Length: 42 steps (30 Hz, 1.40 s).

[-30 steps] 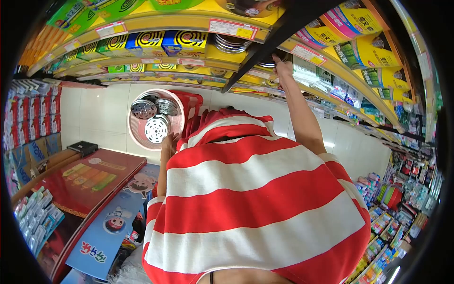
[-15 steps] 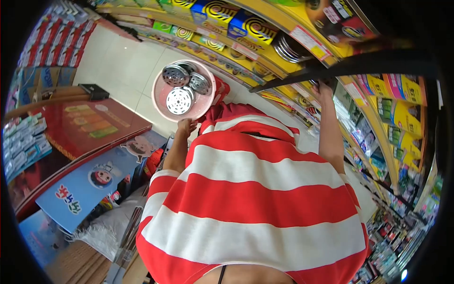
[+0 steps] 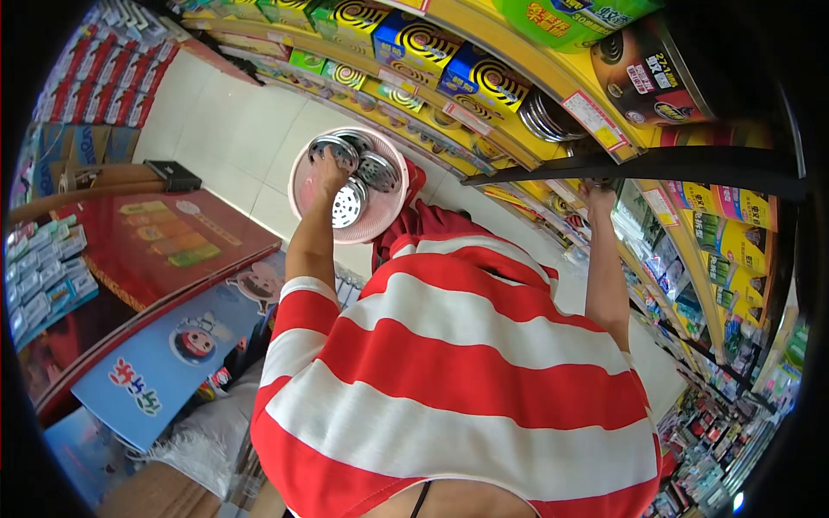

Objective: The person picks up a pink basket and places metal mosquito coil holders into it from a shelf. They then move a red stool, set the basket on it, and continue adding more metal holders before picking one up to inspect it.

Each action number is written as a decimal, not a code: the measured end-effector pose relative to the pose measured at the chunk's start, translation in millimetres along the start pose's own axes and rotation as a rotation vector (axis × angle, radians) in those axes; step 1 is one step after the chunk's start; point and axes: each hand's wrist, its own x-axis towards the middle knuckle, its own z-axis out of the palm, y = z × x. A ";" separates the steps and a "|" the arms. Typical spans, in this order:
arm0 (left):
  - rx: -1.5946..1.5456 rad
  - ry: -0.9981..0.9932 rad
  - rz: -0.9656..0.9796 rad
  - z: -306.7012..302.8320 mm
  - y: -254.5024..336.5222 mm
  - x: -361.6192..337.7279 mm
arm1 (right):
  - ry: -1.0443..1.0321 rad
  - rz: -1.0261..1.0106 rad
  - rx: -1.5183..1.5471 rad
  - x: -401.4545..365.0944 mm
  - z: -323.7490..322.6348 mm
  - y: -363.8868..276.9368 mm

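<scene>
The person's left hand (image 3: 326,164) is down inside a round pink basket (image 3: 381,226), fingers curled over the rim of a metal disc (image 3: 335,148) with holes punched in it. Two more discs (image 3: 376,169) lie beside it in the basket, one touching the next. The basket sits on the white tiled floor (image 3: 233,121), just beside the foot of the shelves.

The right hand (image 3: 598,197) is raised to a yellow shelf (image 3: 518,53) on the right. A black bar (image 3: 656,162) crosses in front of its fingertips, so it cannot be told how far the hand is open or whether it holds anything. A stack of discs (image 3: 549,116) stands on the shelf to the left of that hand.

The person's red and white striped shirt (image 3: 466,380) fills the near middle and hides the floor below it.

On the shelves stand blue and yellow boxes (image 3: 406,39) printed with black spiral coils. To their right are a green packet (image 3: 561,13) and a dark round tin (image 3: 648,73) that reads "2+1". A red and white price label (image 3: 594,121) hangs on the shelf edge; its print is too small to read.

On the left is a red desk (image 3: 164,233). A blue board (image 3: 173,345) with a cartoon pig leans nearer. A small black box (image 3: 173,175) lies beyond the desk.
</scene>
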 end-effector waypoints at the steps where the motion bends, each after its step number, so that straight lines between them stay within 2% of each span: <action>1: 0.087 0.004 0.060 -4.4 6.7 5.6 | 0.038 -0.053 0.009 -10.9 0.1 -2.5; 3: 0.261 0.016 0.176 -16.8 19.7 13.3 | 0.113 -0.157 0.023 -31.0 -2.7 -5.9; 4: 0.382 -0.080 0.132 -21.9 27.0 19.1 | 0.110 -0.218 -0.015 -34.5 -10.5 4.4; 6: 0.445 -0.145 0.134 -22.5 28.2 28.4 | 0.108 -0.337 -0.095 -45.1 -27.7 24.9; 8: 0.505 -0.240 0.118 -18.1 25.1 36.6 | 0.093 -0.296 -0.204 -71.8 -42.5 31.8; 9: 0.530 -0.217 0.160 -13.1 18.8 38.0 | 0.086 -0.275 -0.258 -85.2 -49.6 34.2; 17: 0.613 -0.318 0.075 -14.8 31.6 45.6 | 0.080 -0.041 -0.049 -151.9 -69.1 91.7; 22: 0.643 -0.373 0.220 -10.3 7.9 44.9 | -0.059 0.025 -0.005 -156.2 -49.7 84.1; 25: 0.550 -0.371 0.249 -32.9 25.8 26.9 | -0.192 -0.024 -0.080 -149.7 -32.2 74.9; 27: 0.494 -0.301 0.246 -45.2 39.6 11.4 | -0.288 -0.077 -0.094 -149.1 -18.8 67.1; 28: 0.340 -0.234 0.361 -49.7 36.9 7.9 | -0.349 -0.104 -0.090 -145.8 -12.1 66.5; 31: -0.350 -0.305 0.244 -61.5 60.8 -16.4 | -0.527 -0.127 -0.032 -142.4 11.1 51.4; 32: -0.517 -0.443 0.128 -68.8 80.4 -29.2 | -0.598 -0.172 -0.048 -139.4 17.9 47.7; 34: -0.722 -0.547 0.056 -69.8 116.7 -53.9 | -0.707 -0.330 -0.113 -145.7 27.9 23.6; 37: -0.963 -0.754 0.046 -67.7 175.0 -90.8 | -0.860 -0.274 -0.006 -166.3 29.5 -24.1; 38: -1.001 -0.759 0.070 -69.2 198.2 -106.8 | -0.894 -0.229 0.009 -166.4 28.6 -28.2; 42: -1.010 -0.895 0.180 -56.0 253.2 -143.0 | -0.950 -0.117 0.081 -163.8 9.3 -35.1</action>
